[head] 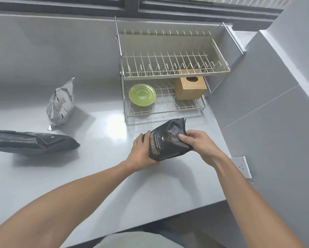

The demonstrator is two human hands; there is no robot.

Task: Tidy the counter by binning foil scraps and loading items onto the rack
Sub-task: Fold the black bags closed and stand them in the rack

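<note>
Both hands grip a black coffee bag (168,140) with gold lettering, just above the grey counter (114,176) in front of the rack. My left hand (141,151) holds its bottom left side; my right hand (195,142) pinches its right side. The two-tier wire dish rack (168,72) stands at the back right. A green plate (142,94) and a wooden tissue box (190,86) sit on its lower tier. The upper tier holds nothing. A second black bag (32,141) lies flat at the far left. A crumpled silver foil bag (60,104) stands behind it.
A grey wall (266,113) borders the counter on the right, with a white socket (242,166) near the counter's edge. A dark window frame (132,6) runs along the back. The counter's front edge runs diagonally below my forearms.
</note>
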